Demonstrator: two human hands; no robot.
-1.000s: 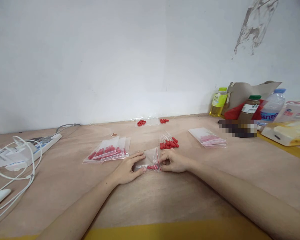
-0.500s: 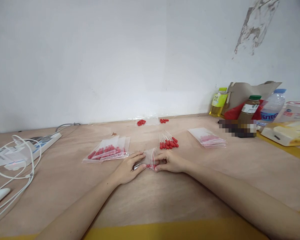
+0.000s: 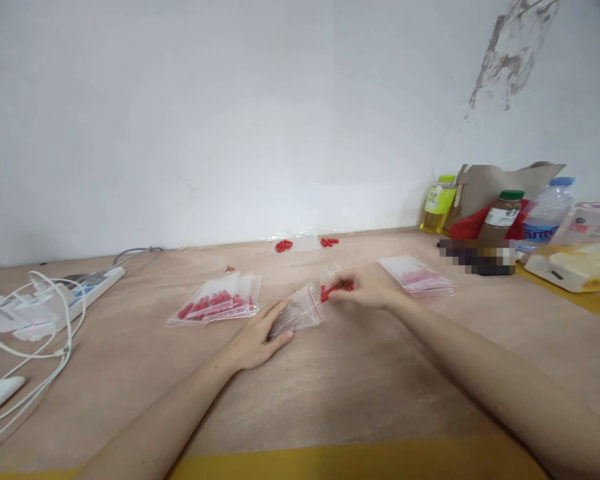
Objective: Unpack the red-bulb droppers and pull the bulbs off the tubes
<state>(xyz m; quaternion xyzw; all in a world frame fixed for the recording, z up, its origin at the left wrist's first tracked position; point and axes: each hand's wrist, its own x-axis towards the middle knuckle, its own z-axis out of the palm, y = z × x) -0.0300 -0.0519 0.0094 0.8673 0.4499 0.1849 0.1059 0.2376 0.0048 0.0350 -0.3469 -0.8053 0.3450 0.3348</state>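
A clear zip bag (image 3: pixel 297 315) with a red line along its mouth lies on the table before me. My left hand (image 3: pixel 263 337) holds down its left end, thumb below and fingers above. Just beyond the mouth, my right hand (image 3: pixel 363 287) pinches a red-bulbed dropper (image 3: pixel 326 295); its thin clear stem seems to point into the bag, though I cannot tell how far. More droppers (image 3: pixel 333 270) lie under and behind my right fingers, mostly covered. To the left is a stack of filled zip bags (image 3: pixel 217 303) showing red bulbs.
Flat zip bags (image 3: pixel 415 275) are stacked at the right. Two groups of red bulbs (image 3: pixel 283 246) lie by the wall. A power strip (image 3: pixel 93 291) with white cables is at the left. Bottles (image 3: pixel 503 217), a grey bag (image 3: pixel 490 180) and a tissue pack (image 3: pixel 575 267) stand at the far right.
My right hand has left the bag's mouth and moved right and away from me onto the droppers. The bag now lies flatter and more spread out; my left hand stays at its left end.
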